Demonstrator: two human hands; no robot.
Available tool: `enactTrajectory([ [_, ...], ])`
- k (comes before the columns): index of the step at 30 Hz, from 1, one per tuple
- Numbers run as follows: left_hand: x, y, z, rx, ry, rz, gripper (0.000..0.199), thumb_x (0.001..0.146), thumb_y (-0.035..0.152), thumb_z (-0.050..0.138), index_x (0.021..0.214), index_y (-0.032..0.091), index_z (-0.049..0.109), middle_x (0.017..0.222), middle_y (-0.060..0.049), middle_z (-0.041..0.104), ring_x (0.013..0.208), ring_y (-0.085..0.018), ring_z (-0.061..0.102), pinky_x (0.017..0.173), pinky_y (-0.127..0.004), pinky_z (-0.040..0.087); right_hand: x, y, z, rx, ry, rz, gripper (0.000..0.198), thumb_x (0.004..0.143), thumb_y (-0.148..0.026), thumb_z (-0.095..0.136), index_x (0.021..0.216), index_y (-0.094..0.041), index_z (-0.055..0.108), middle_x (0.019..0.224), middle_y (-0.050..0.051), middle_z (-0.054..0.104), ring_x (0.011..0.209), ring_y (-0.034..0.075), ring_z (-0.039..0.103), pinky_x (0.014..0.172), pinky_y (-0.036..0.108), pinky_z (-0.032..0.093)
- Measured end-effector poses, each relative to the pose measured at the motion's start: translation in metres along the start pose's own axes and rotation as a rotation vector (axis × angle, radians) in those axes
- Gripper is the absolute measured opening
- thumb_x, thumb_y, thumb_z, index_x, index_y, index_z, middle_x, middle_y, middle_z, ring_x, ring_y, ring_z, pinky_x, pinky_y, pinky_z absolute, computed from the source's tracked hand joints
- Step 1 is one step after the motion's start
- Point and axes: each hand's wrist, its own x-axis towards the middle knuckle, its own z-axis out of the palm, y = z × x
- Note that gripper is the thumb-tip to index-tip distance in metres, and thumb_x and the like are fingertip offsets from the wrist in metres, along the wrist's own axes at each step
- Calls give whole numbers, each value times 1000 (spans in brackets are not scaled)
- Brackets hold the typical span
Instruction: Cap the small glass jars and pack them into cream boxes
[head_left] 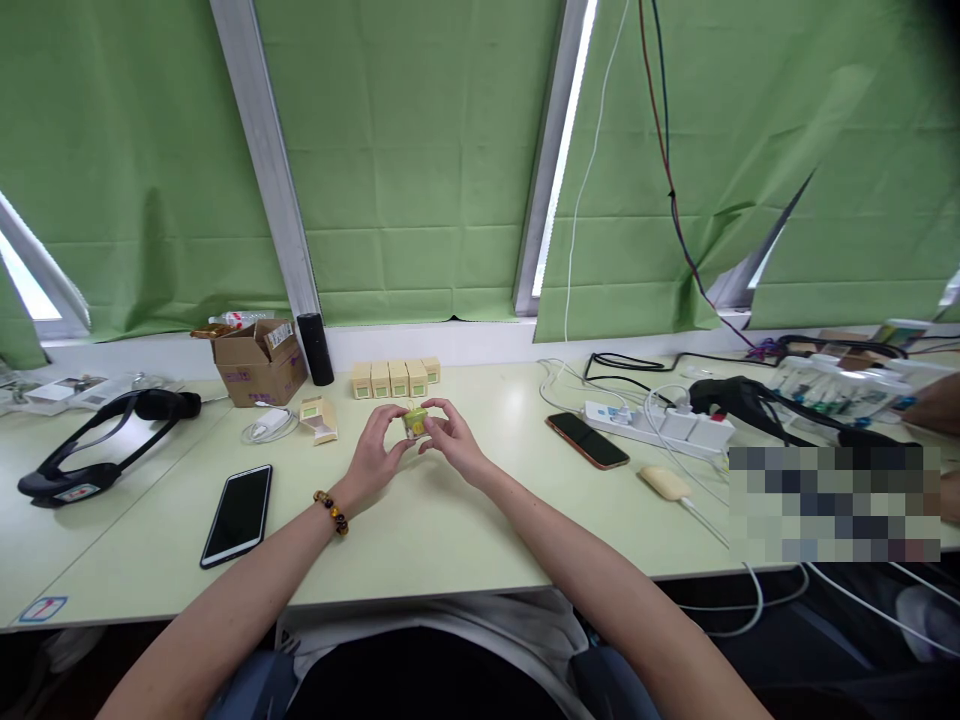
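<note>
Between my left hand (376, 443) and my right hand (454, 440) is a small yellow-green packet (415, 423), held just above the table. Fingers of both hands grip it from opposite sides, thumbs toward me; its exact kind is too small to make out. A beaded bracelet (331, 512) circles my left wrist. Behind the hands stands a row of several small cream boxes (390, 380) with green labels. To their left, another small cream box (319, 420) lies with its flap up.
Left of my arms are a phone (237, 516), a cable coil (270, 424), a cardboard box (259, 366), a black cylinder (315, 349) and a black headset (105, 445). To the right lie another phone (587, 441), a power strip (660, 428), a beige mouse (664, 483) and loose cables.
</note>
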Motion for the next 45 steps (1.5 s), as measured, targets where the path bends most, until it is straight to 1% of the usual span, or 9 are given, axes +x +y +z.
enactTrajectory([
  [2,1,-1,-1,3,3,2,37,93,21,68,128,25,56,125,-9,61,122,-25,58,107,-48,50,0,-1,-3,-38,-45,-48,49,86,-49,78,123,-29,53,97,3,71,87,19,69,74,35,62],
  [4,1,-2,-1,-3,10,4,37,94,22,68,128,25,55,124,-10,61,120,-25,59,106,-48,51,-1,-1,-6,-80,-79,-93,56,81,-40,84,127,-30,54,108,5,69,90,19,70,77,35,62],
  [6,1,-4,-1,-9,13,10,36,94,23,67,128,25,55,124,-10,61,118,-26,59,104,-48,52,-1,-1,-8,-130,-73,-126,60,77,-32,85,129,-31,56,124,7,63,95,20,71,79,36,62],
  [9,1,-6,0,-6,8,21,36,95,25,65,130,26,55,126,-11,61,118,-26,60,103,-49,53,-2,0,-10,-215,-33,-155,54,80,-26,80,129,-32,59,137,7,55,98,19,72,86,38,63],
  [12,0,-7,-1,12,-2,44,38,96,24,64,133,26,53,128,-12,61,121,-27,59,105,-50,53,-2,1,-11,-301,-6,-198,46,84,-27,76,127,-31,61,136,7,54,96,19,72,88,40,64],
  [16,-2,-9,-2,56,-31,90,41,98,23,61,137,26,50,132,-12,60,127,-28,57,110,-53,50,-1,1,-13,-400,8,-259,39,85,-29,75,122,-29,63,128,6,54,92,17,71,86,40,65],
  [25,-2,-10,-4,65,-58,110,42,99,22,57,140,26,49,133,-13,59,129,-29,56,110,-55,50,-3,1,-12,-384,2,-256,37,85,-30,76,120,-30,64,126,5,52,93,18,70,88,43,65],
  [35,-3,-11,2,-96,-66,31,45,97,22,60,140,29,49,135,-12,57,126,-27,57,101,-48,55,-6,-2,-6,-375,29,-272,37,86,-30,77,120,-31,62,126,5,51,93,18,71,88,43,64],
  [45,-6,-17,5,-132,-78,-31,46,96,20,62,140,28,50,137,-12,59,125,-26,59,102,-49,55,-6,0,-4,-349,24,-255,38,84,-32,79,118,-30,62,125,5,52,92,18,71,88,42,64],
])
